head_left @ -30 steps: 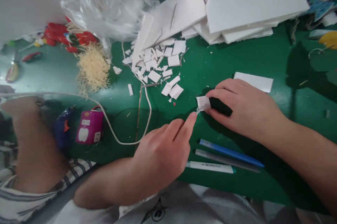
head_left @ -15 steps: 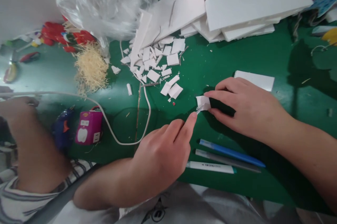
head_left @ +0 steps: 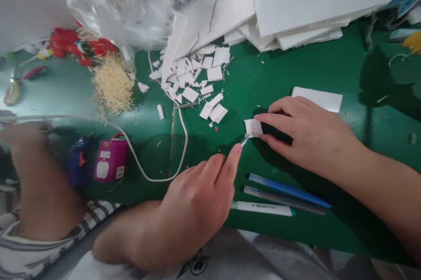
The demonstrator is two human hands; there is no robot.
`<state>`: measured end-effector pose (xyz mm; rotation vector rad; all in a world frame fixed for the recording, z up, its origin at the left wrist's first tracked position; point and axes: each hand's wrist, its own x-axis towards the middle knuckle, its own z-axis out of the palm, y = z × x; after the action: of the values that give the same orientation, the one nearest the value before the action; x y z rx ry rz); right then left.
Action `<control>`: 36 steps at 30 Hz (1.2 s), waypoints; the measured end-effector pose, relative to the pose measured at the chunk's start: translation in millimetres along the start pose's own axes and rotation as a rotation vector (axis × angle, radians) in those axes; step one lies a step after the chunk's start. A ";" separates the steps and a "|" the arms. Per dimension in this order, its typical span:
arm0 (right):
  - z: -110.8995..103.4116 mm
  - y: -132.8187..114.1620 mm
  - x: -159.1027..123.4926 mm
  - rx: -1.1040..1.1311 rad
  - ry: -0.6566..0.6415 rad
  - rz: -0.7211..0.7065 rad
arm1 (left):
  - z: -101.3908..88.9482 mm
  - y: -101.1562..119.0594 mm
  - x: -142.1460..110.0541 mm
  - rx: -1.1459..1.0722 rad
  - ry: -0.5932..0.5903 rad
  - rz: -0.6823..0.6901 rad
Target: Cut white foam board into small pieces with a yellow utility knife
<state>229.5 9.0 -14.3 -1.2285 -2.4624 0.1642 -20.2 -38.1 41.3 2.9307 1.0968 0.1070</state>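
My left hand (head_left: 197, 203) is closed round a thin knife, forefinger stretched along it; only the metal blade tip (head_left: 244, 140) shows, touching the near edge of a small white foam piece (head_left: 253, 127). My right hand (head_left: 305, 133) lies over that piece on the green table (head_left: 296, 74), fingers pressing it down; something dark sits under the fingers. Both hands meet near the table's middle.
Scattered white foam offcuts (head_left: 197, 83) and stacked foam boards (head_left: 309, 4) lie behind. A white slab (head_left: 317, 98) sits beyond my right hand. Three pens (head_left: 279, 196) lie near me. A white cable (head_left: 158, 140), pink box (head_left: 111, 159), straw pile (head_left: 112, 85) and another person's arm (head_left: 36, 183) are left.
My left hand has drawn back a little toward me, so more of the blade tip shows below the foam piece. My right hand has stayed put.
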 end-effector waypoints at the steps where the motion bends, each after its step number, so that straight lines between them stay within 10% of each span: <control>1: 0.4 0.0 0.1 -0.001 0.002 -0.001 | -0.7 -0.4 -0.4 -0.002 0.000 -0.005; 36: 0.1 1.7 -1.5 0.004 -0.023 0.024 | -7.1 1.7 -9.6 -0.033 -0.071 -0.020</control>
<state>231.5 8.8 -15.3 -1.2624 -2.4662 0.1904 -26.9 -45.8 47.9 2.8693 1.1032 0.0203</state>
